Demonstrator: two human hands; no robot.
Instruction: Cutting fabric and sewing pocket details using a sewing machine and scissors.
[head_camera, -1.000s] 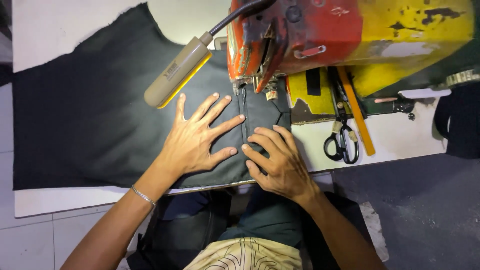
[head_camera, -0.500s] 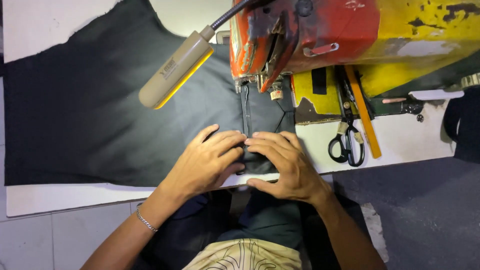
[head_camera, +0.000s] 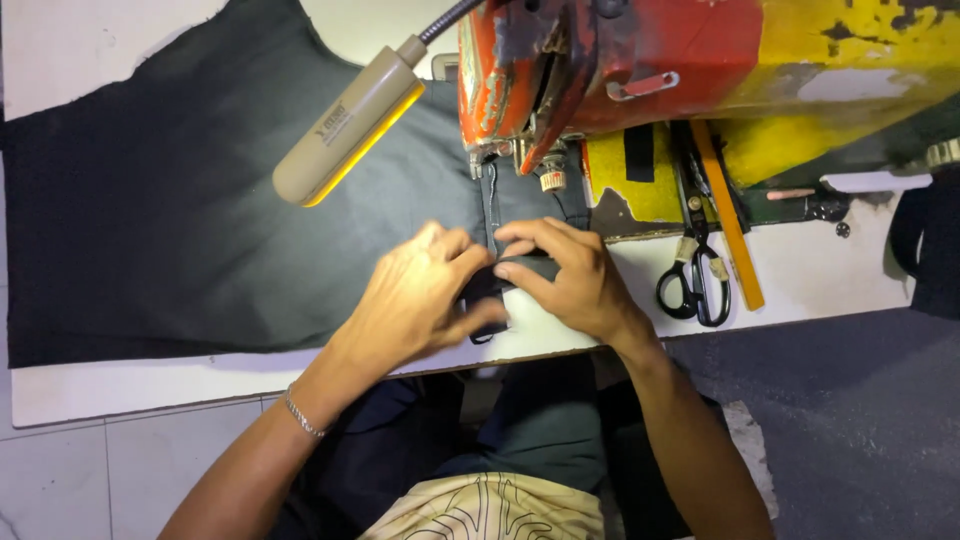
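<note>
A large piece of black fabric (head_camera: 200, 220) lies spread over the white sewing table (head_camera: 110, 385), running under the needle area of a red and yellow sewing machine (head_camera: 640, 70). My left hand (head_camera: 420, 295) and my right hand (head_camera: 570, 275) meet just in front of the presser foot, both pinching and folding the near edge of the black fabric along a stitched seam. The fingertips of the two hands almost touch. A thin bracelet sits on my left wrist.
A beige work lamp (head_camera: 345, 125) on a flexible neck hangs over the fabric left of the needle. Black scissors (head_camera: 695, 270) and an orange ruler (head_camera: 728, 225) lie on the table to the right. Dark cloth (head_camera: 930, 250) hangs at the far right edge.
One second ago both hands lay flat with fingers spread on the fabric. They have since drawn together and curled, gripping the fabric's near edge in front of the needle.
</note>
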